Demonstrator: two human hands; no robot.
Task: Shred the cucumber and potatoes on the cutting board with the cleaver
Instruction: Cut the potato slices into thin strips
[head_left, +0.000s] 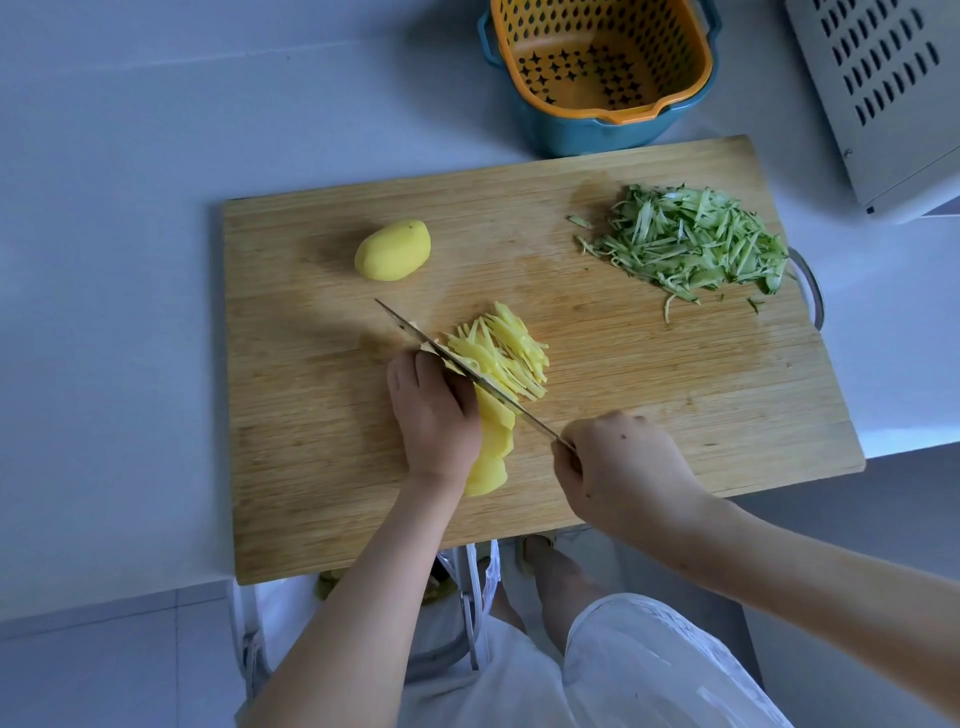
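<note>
The pale desk carried one wooden cutting board. Off the board's far right corner stood one perforated metal unit, and just beyond its far edge one orange basket nested in a blue bowl. On the board's far right part lay one heap of cucumber shreds, well apart from both hands.

Near the board's middle, the left hand pressed down on one overlapping row of potato slices, its fingers curled tight on them and its knuckles against the blade's flat. The right hand, nearer the board's front edge, had its fingers wrapped fully round the handle of the single cleaver; the handle itself was hidden. The blade stood across the slices, with one pile of potato shreds just on its far side. One whole peeled potato lay toward the board's far left, apart from the fingers.
</note>
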